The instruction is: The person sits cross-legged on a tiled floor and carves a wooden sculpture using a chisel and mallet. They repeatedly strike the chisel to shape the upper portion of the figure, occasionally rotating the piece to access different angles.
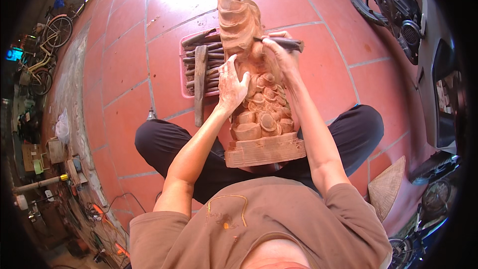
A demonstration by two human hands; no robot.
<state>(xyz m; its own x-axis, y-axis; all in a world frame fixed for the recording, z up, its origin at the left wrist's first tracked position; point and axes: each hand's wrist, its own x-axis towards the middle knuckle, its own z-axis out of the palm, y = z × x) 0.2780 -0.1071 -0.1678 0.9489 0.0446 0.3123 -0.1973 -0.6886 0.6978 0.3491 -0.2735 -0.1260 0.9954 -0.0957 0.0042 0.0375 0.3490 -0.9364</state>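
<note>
A carved wooden statue (241, 25) lies between my legs, its flat base (265, 150) toward me. It has draped folds at the far end and clusters of rounded shapes nearer its base. My left hand (232, 85) rests on the statue's left side, fingers stretched out and thumb apart. On the other side, my right hand (283, 55) is closed around a carving chisel (289, 44) with a dark handle. The chisel's thin end points left, at the statue's surface; whether it touches the wood is hard to tell.
A pink basket (183, 77) full of dark-handled tools stands left of the statue, with a long wooden bar (200, 84) across it. A motorbike (398, 10) is at the right, above a conical hat (387, 187). Bicycles (57, 32) and cluttered tools line the left.
</note>
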